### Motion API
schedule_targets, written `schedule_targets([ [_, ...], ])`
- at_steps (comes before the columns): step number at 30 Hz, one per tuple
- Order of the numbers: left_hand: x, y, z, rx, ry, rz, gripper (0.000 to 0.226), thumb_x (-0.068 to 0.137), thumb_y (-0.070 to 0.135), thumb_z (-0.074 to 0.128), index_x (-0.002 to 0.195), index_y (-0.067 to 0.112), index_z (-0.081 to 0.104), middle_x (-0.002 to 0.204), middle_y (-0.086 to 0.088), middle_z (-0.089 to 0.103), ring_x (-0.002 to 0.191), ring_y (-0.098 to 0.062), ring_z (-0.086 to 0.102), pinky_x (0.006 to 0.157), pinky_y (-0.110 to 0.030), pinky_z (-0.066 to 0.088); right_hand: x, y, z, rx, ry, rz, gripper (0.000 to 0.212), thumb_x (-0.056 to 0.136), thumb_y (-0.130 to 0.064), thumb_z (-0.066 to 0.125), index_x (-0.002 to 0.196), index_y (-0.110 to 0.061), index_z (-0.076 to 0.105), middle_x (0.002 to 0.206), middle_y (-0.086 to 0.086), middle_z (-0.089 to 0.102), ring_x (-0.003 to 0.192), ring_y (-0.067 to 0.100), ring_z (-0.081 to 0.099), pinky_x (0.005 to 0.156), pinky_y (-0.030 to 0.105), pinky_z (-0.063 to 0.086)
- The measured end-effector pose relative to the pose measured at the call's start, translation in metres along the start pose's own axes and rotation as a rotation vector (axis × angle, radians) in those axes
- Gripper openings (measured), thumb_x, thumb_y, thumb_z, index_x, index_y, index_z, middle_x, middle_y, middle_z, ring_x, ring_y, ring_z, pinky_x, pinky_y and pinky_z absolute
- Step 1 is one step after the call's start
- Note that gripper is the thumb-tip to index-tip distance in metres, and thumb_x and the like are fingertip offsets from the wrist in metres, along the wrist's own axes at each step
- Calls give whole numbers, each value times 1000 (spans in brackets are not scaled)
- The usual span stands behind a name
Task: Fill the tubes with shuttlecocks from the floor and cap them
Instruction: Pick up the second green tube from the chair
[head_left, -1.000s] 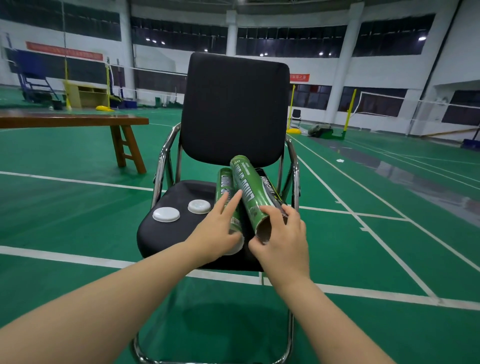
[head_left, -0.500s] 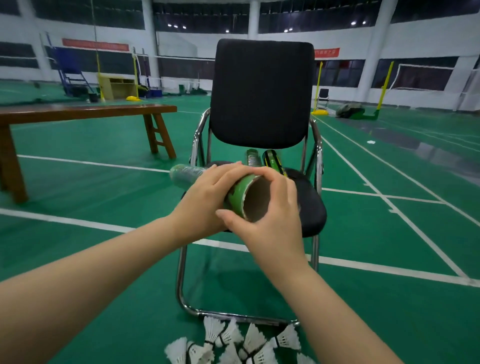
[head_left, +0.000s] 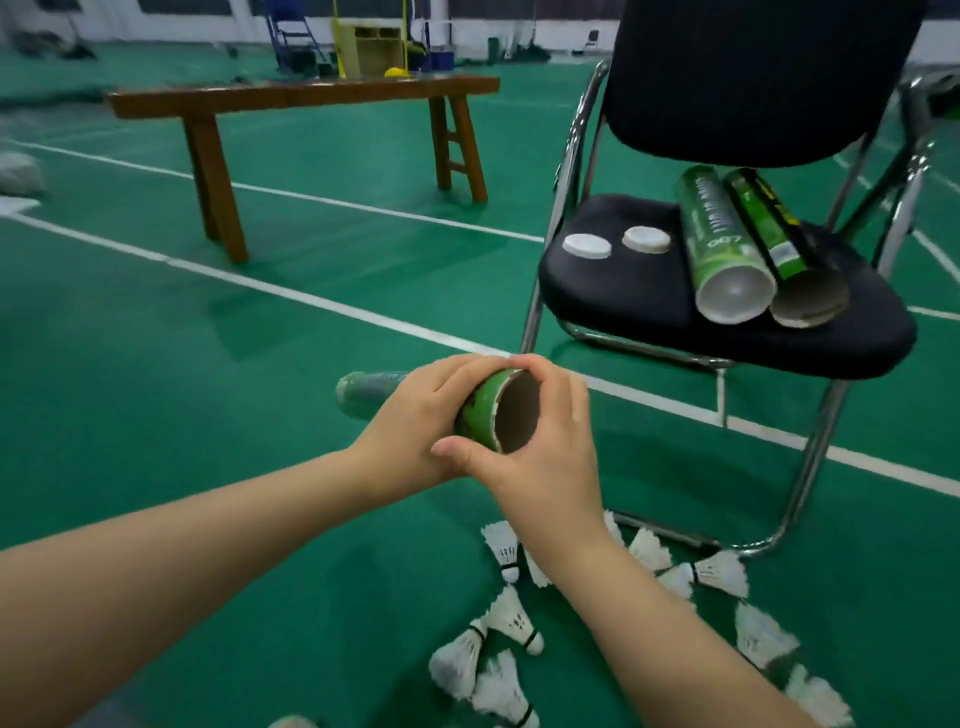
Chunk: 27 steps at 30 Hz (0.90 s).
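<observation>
Both hands hold one green tube (head_left: 480, 410) level above the floor, its open brown mouth turned toward me. My left hand (head_left: 415, 421) wraps its body and my right hand (head_left: 545, 447) curls round the rim. White shuttlecocks (head_left: 511, 621) lie scattered on the green floor below my right forearm. Two more green tubes lie on the black chair seat (head_left: 623, 291): one (head_left: 719, 249) with a white inside, one (head_left: 769, 228) with an open brown mouth. Two white caps (head_left: 587, 246) (head_left: 647, 239) rest on the seat's left side.
A wooden bench (head_left: 306, 96) stands on the court at the upper left. The chair's chrome frame (head_left: 810, 467) runs down to the floor just right of the shuttlecocks. White court lines (head_left: 311, 299) cross the floor.
I have lowered and shifted left with the tube; the chair now sits to the upper right and more shuttlecocks show on the floor. Both hands keep their grip.
</observation>
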<state>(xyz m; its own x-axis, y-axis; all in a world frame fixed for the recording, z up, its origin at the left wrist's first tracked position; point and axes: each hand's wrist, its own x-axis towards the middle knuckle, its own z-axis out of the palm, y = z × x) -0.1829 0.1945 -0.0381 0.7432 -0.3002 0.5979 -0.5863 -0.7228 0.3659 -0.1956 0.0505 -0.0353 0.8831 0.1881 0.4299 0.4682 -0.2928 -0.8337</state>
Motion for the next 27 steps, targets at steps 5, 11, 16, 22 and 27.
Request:
schedule_targets([
  [5,-63,-39,15,-35,-70,-116,65,64,36,59,124,20,39,114,-4,56,104,-10,47,94,-3,27,-28,29,56,-5,-96,141,80,54,-41,86,121,-27,44,115,-9,39,108,4,42,95,15,32],
  [11,-106,-71,43,-9,-120,-172,63,64,31,61,122,16,42,110,-11,61,99,-14,51,91,-17,35,-50,64,87,10,-167,236,75,57,-41,84,119,-30,43,115,-10,38,103,-3,39,84,1,29],
  [16,-126,-81,57,57,-149,-203,63,68,36,58,124,15,40,115,-13,59,104,-19,49,91,-33,39,-60,79,92,39,-250,278,82,58,-48,80,125,-30,38,123,-9,37,107,-7,35,84,-5,25],
  [22,-126,-77,66,70,-153,-210,61,77,51,52,122,13,39,112,-17,60,102,-18,46,90,-29,35,-63,93,78,59,-383,316,96,62,-59,67,142,-32,22,137,-13,28,113,-15,28,89,3,24],
  [27,-120,-76,70,117,-182,-205,64,67,46,53,121,14,40,111,-17,61,99,-30,59,90,-36,44,-59,103,72,34,-400,303,96,67,-41,78,143,-31,19,136,-13,26,117,-8,28,95,11,25],
])
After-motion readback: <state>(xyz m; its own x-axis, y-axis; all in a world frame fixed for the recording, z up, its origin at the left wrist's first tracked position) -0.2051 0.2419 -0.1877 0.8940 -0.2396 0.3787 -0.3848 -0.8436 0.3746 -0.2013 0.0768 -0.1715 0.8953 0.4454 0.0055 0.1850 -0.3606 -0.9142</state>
